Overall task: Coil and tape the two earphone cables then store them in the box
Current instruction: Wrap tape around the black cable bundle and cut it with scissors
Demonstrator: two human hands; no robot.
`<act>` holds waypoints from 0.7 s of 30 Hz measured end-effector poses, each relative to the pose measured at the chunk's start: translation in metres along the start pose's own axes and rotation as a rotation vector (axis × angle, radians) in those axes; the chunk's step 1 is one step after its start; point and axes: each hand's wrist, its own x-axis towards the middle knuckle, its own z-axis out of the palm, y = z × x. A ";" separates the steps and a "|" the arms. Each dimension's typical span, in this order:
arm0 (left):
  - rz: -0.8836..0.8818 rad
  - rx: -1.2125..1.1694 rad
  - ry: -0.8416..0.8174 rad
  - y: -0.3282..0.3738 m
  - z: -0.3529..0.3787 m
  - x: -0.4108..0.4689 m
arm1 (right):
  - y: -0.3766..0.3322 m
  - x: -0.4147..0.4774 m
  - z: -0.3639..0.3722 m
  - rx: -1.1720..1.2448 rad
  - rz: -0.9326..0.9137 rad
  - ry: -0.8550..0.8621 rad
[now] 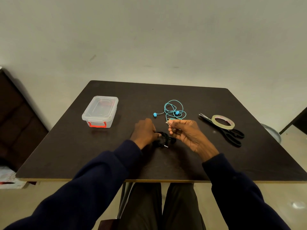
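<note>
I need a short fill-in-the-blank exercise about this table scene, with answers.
The right hand pinches a small clear strip, while the left hand grips the coiled earphone cable coloured ____.
The roll of clear tape rests on the black ____.
The clear plastic box with a red latch stands ____ of both hands.
Answers: black; scissors; left.

Dark brown table (216, 155), plain and matte. Clear box (99, 112) with a red-orange latch. Turquoise earphones (174, 110) – cable and buds the same bright blue-green. Black earphones (163, 140), nearly lost against the table, with a silver plug tip. Tape (223, 122) – translucent, yellowish, faint red print. Clear strip (167, 123). Scissors (232, 135) with black handles. Navy sleeves (103, 171). Off-white wall (149, 39), beige floor (54, 191).
</note>
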 end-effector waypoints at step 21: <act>-0.294 -0.665 -0.359 -0.001 -0.026 0.012 | 0.003 -0.023 -0.002 -0.063 0.067 0.081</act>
